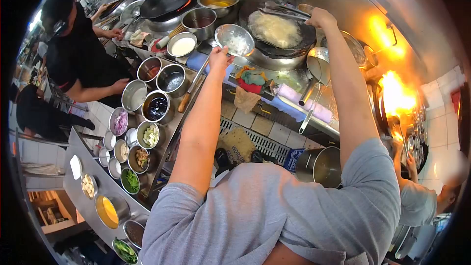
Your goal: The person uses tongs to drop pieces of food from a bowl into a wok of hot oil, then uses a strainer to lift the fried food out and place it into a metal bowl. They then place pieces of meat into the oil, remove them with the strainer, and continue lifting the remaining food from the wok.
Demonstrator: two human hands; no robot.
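At upper centre, pale food (274, 29) is held in a wok (308, 38), seemingly part-fried, while a bowl (222, 31) with white residue (239, 45) is gripped by the left hand (220, 60), a metal utensil (285, 11) by the right hand (322, 18).

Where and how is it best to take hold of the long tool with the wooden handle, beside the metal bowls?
Probably by the wooden handle, from above and from the person's side. It looks thicker than the metal shaft, and its end points back toward the person, while the shaft runs away toward the left hand.
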